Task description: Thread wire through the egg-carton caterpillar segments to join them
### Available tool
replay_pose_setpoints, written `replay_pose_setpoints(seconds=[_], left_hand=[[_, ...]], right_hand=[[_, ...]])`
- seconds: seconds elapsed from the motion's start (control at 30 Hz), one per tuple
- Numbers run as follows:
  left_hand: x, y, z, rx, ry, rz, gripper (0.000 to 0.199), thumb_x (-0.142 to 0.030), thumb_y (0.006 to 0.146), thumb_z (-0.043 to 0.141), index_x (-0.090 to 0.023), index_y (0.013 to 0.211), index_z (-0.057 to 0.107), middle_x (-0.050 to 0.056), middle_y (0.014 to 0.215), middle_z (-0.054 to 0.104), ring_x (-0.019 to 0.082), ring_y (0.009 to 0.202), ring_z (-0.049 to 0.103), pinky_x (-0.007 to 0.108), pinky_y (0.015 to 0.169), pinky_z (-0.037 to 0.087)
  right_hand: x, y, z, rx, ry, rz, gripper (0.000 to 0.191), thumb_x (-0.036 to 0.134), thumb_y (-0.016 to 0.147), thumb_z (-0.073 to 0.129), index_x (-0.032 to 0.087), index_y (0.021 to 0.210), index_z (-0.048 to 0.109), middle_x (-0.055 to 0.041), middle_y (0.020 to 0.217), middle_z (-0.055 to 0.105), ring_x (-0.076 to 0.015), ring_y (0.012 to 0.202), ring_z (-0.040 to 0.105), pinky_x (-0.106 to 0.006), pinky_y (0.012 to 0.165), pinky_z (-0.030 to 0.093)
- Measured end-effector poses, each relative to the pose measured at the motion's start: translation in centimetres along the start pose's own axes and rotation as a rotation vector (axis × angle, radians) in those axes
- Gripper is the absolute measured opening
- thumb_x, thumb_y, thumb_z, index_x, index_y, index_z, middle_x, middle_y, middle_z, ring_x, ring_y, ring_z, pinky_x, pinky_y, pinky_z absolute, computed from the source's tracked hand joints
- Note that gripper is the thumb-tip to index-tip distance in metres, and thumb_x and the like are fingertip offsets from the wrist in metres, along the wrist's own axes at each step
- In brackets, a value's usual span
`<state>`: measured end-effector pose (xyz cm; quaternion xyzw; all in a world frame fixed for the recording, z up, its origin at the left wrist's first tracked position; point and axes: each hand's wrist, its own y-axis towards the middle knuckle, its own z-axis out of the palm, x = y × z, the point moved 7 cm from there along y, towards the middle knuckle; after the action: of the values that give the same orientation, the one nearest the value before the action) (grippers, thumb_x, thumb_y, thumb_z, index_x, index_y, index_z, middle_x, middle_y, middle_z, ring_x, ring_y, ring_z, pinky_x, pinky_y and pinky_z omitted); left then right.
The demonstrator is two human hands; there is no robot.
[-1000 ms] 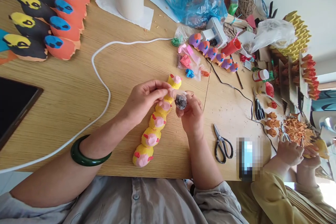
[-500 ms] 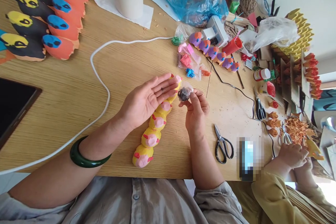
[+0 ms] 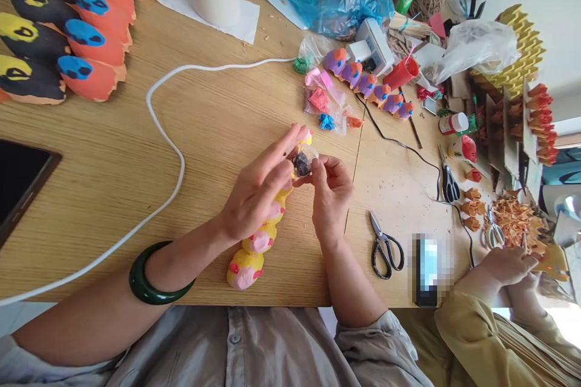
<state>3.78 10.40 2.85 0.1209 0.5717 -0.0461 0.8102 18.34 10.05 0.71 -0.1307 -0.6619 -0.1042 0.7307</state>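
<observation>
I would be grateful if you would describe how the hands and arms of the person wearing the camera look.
Both the left hand and the right hand are ungloved. A thick, rounded, glossy dark green bangle circles the left forearm; no bracelet shows on the right. The greyish sleeves match the shirt and leave both forearms bare.

Light is bright and soft — blown white at lower right — with pixelation over the phone point(image 3: 427, 266).
</observation>
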Motion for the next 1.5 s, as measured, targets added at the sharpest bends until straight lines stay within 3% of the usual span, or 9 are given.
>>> replay_pose_setpoints(seconds=[0.33,0.57,0.67,0.8,0.9,0.97,1.23,1.37,1.5], left_hand=[[0.6,-0.7,2.0,0.289,0.491,0.32,0.081,-0.05,0.107,0.055,-0.025,0.175,0.019,0.013,0.181,0.02,0.035,0.168,0.015,0.051,0.138,0.016],[0.4,-0.9,2.3,0.338,0.42,0.31,0.089,-0.055,0.106,0.055,-0.034,0.175,0.003,0.007,0.184,0.004,0.036,0.169,0.003,0.057,0.137,0.004],[-0.2,-0.5,1.4,0.213,0.141,0.23,0.078,-0.06,0.106,0.052,-0.041,0.173,0.019,-0.001,0.184,0.008,0.033,0.17,0.005,0.051,0.139,0.008],[0.0,0.1,-0.7,-0.043,-0.003,0.135,0.049,-0.047,0.109,0.054,-0.043,0.158,0.053,-0.003,0.174,0.041,0.025,0.165,0.031,0.045,0.137,0.023],[0.9,0.5,-2.0,-0.172,0.04,-0.045,0.034,-0.044,0.108,0.06,-0.033,0.137,0.074,0.004,0.143,0.072,0.024,0.14,0.062,0.041,0.124,0.045],[1.4,0.7,-2.0,-0.157,0.019,-0.162,0.034,-0.049,0.103,0.066,-0.029,0.128,0.079,0.006,0.124,0.079,0.024,0.12,0.072,0.037,0.108,0.056],[2.7,1.0,-1.7,-0.078,-0.205,-0.421,0.028,-0.041,0.085,0.088,-0.028,0.11,0.084,0.003,0.093,0.079,0.014,0.071,0.066,0.026,0.064,0.055],[2.4,1.1,-2.1,-0.137,-0.228,-0.377,0.025,-0.034,0.079,0.092,-0.022,0.098,0.08,0.003,0.088,0.078,0.01,0.061,0.059,0.022,0.052,0.045],[1.8,1.0,-2.5,-0.224,-0.162,-0.288,0.024,-0.033,0.081,0.091,-0.022,0.095,0.074,0.003,0.087,0.078,0.011,0.058,0.06,0.023,0.051,0.044]], right_hand=[[0.7,-0.8,0.4,0.022,-0.037,0.056,0.025,0.045,0.091,0.076,0.024,0.086,0.063,0.0046,0.077,0.066,-0.0078,0.055,0.061,-0.022,0.054,0.055],[-0.4,-0.4,0.7,0.102,0.104,0.13,0.031,0.052,0.087,0.079,0.024,0.085,0.065,0.0039,0.074,0.065,-0.0109,0.062,0.062,-0.025,0.058,0.059],[-1.2,0.2,0.6,0.129,0.173,0.172,0.034,0.054,0.085,0.079,0.024,0.086,0.063,0.0044,0.073,0.065,-0.0105,0.058,0.061,-0.026,0.055,0.059],[-1.5,0.5,0.6,0.159,0.21,0.189,0.034,0.054,0.085,0.079,0.024,0.086,0.063,0.0043,0.076,0.067,-0.0094,0.055,0.058,-0.026,0.054,0.059],[-1.4,0.5,0.6,0.176,0.218,0.192,0.032,0.053,0.086,0.078,0.024,0.085,0.065,0.0043,0.075,0.067,-0.0096,0.058,0.058,-0.025,0.055,0.058],[-1.3,0.6,0.5,0.179,0.204,0.192,0.031,0.051,0.085,0.079,0.024,0.084,0.067,0.004,0.075,0.068,-0.0098,0.058,0.058,-0.024,0.054,0.057],[-0.5,0.6,0.5,0.245,0.077,0.1,0.026,0.048,0.087,0.081,0.023,0.084,0.073,0.0036,0.076,0.066,-0.0088,0.06,0.057,-0.022,0.053,0.054],[0.0,0.5,0.0,0.162,0.027,0.026,0.018,0.043,0.094,0.075,0.025,0.093,0.073,0.0018,0.087,0.07,-0.0094,0.064,0.059,-0.023,0.056,0.055],[2.3,-0.2,-1.0,0.026,-0.173,-0.292,0.013,0.039,0.1,0.069,0.027,0.099,0.072,0.0004,0.097,0.068,-0.0096,0.071,0.06,-0.025,0.064,0.056]])
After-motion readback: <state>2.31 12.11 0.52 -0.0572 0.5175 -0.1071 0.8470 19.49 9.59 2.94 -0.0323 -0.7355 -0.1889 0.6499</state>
